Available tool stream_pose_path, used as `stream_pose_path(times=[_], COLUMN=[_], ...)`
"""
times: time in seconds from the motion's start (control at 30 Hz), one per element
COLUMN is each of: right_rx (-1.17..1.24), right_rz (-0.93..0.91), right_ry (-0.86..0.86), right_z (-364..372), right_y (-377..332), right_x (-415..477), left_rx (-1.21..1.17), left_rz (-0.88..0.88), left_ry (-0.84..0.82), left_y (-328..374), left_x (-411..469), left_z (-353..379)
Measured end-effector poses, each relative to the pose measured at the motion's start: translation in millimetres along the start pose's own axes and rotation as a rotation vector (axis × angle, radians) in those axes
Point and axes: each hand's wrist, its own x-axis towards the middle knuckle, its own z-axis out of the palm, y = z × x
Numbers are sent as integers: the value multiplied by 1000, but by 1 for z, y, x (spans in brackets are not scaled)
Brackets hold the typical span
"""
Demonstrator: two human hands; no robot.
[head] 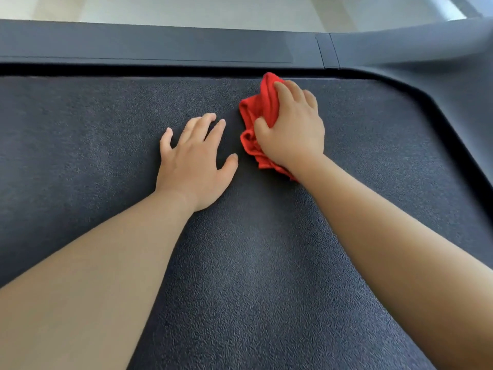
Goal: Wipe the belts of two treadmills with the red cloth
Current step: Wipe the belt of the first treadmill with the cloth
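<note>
Forearms (pixel 106 263) outstretched, right hand (pixel 293 129) round red cloth (pixel 256 110)

No txt, label, brand, no. or sign you can read here. The belt (pixel 240 276) shows you only its pebbled grain. The side rail (pixel 160 46) is plain dark w/ no legible marking. The red cloth (pixel 253 110) has no tag or print you can make out.
</note>
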Motion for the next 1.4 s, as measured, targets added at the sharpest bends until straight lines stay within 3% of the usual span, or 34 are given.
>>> stream_pose_path(times=[0.4, 0.5, 0.77, 1.07, 1.4], right_rx=[14, 17, -30, -99, -47], right_rz=[-36, -25, 69, 219, 141], right_ry=[-27, -56, -58, 13, 18], right_z=[-48, -63, -107, -100, -106], right_y=[21, 33, 60, 54, 63], right_x=[-157, -202, -319, -267, -319], left_rx=[13, -4, -115, -133, -98], left_rz=[-13, -26, 280, 288, 333], left_ry=[2, -61, -144, -123, -143], left_y=[9, 21, 89, 101, 97], left_x=[-11, -41, -201, -237, -226], left_z=[-8, -10, -19, -24, -21])
